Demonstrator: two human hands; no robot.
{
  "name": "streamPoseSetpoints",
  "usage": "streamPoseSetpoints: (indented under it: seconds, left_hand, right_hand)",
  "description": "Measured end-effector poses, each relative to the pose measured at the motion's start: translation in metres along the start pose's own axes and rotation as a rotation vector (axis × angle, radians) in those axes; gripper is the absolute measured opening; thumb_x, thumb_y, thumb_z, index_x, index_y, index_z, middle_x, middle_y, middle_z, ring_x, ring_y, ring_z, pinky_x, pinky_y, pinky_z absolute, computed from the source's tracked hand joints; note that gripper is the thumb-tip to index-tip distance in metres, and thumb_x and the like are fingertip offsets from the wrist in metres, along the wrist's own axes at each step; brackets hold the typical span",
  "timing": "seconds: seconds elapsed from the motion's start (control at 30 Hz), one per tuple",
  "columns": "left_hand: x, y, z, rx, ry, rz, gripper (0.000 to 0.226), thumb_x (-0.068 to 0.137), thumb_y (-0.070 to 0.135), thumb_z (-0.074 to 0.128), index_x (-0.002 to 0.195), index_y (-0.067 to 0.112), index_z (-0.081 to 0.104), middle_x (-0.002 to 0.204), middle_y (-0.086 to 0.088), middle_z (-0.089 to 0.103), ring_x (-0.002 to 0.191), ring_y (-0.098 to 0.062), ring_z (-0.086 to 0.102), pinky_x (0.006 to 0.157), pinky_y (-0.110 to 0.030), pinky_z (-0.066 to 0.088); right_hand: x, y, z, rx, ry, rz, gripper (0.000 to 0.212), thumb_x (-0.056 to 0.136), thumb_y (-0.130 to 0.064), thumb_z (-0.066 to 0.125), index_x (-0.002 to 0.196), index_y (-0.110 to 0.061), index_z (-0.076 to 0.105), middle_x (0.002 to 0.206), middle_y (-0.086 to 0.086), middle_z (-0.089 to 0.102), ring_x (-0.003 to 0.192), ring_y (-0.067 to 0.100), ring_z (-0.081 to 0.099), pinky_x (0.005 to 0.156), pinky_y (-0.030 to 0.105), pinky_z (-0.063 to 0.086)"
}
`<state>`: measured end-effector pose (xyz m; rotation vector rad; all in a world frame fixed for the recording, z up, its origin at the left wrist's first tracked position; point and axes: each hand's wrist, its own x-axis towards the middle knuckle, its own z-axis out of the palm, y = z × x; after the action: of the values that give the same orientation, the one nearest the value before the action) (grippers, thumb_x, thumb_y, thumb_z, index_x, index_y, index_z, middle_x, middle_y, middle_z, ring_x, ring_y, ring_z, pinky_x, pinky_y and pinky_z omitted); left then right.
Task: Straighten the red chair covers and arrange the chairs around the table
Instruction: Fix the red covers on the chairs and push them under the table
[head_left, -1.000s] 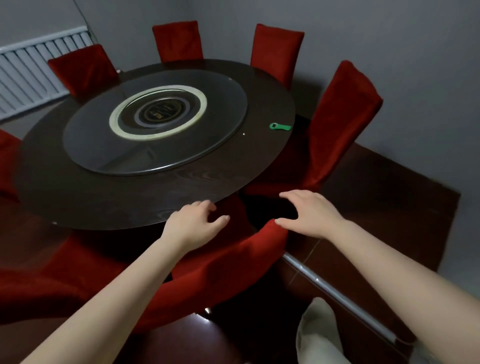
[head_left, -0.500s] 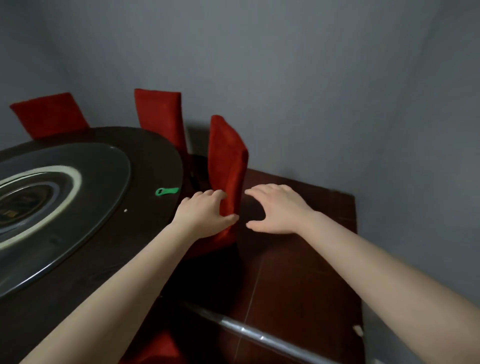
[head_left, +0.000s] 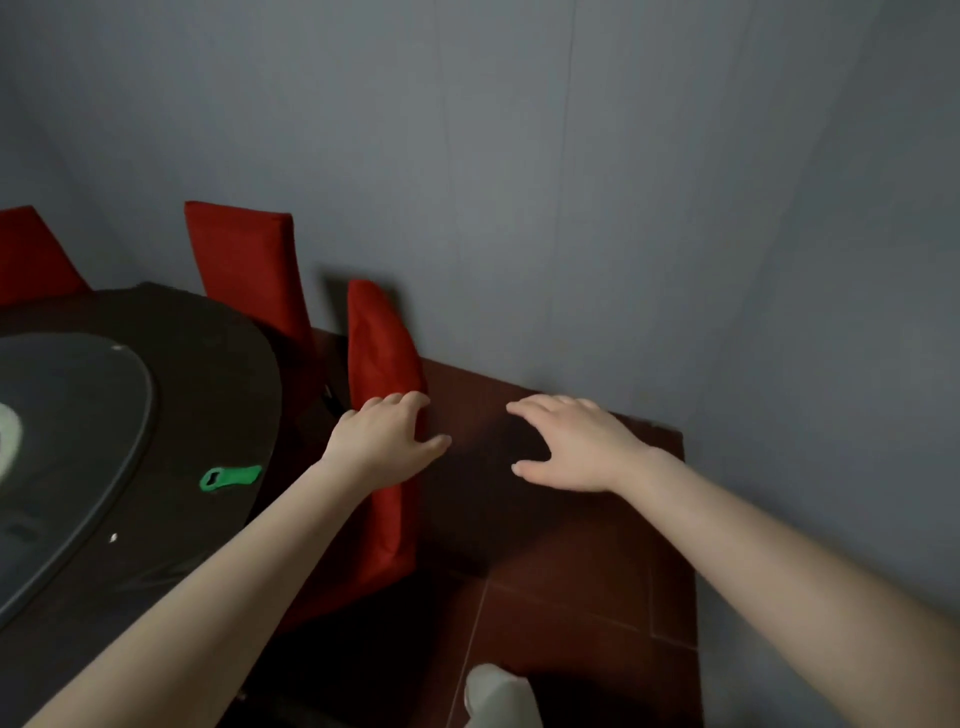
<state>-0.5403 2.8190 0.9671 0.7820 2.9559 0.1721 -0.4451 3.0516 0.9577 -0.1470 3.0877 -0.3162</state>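
Observation:
A chair in a red cover (head_left: 384, 364) stands edge-on at the right side of the round dark table (head_left: 218, 374), angled away from it. My left hand (head_left: 382, 441) is in front of its backrest with fingers spread and lightly bent; contact with the cloth cannot be told. My right hand (head_left: 571, 441) hovers open to the right of the chair, over the floor, holding nothing. Two more red-covered chairs stand at the table's far side, one (head_left: 244, 265) by the wall and one (head_left: 31, 254) at the left edge of view.
A glass turntable (head_left: 78, 431) covers the table's middle, and a green bottle opener (head_left: 231, 477) lies near its rim. Grey walls close in behind and to the right. Dark red floor tiles (head_left: 571, 597) lie between chair and wall. A white shoe (head_left: 498, 696) shows at the bottom.
My view swung right from the near chair to the chair by the wall and moved closer. Both hands left the near chair's cover and reached toward this one.

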Motion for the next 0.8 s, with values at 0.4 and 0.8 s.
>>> streamPoseSetpoints:
  seconds: [0.4, 0.8]
  left_hand:
    - [0.207, -0.062, -0.016, 0.041, -0.052, -0.201, 0.075, 0.089, 0.070, 0.048, 0.147, 0.024, 0.039, 0.143, -0.004, 0.051, 0.133, -0.028, 0.046, 0.103, -0.047, 0.039]
    - [0.317, -0.115, 0.006, -0.047, 0.012, -0.555, 0.074, 0.087, 0.070, 0.049, 0.145, 0.025, 0.040, 0.141, -0.001, 0.053, 0.130, -0.027, 0.048, 0.103, -0.045, 0.039]
  right_hand:
    - [0.195, 0.105, -0.016, 0.031, -0.072, -0.018, 0.080, 0.083, -0.061, 0.057, 0.151, -0.029, 0.029, 0.155, -0.007, 0.034, 0.140, 0.017, 0.034, 0.114, 0.038, 0.029]
    - [0.466, 0.105, -0.004, -0.046, -0.169, -0.568, 0.082, 0.081, -0.060, 0.059, 0.150, -0.027, 0.031, 0.154, -0.003, 0.037, 0.139, 0.019, 0.037, 0.112, 0.039, 0.032]
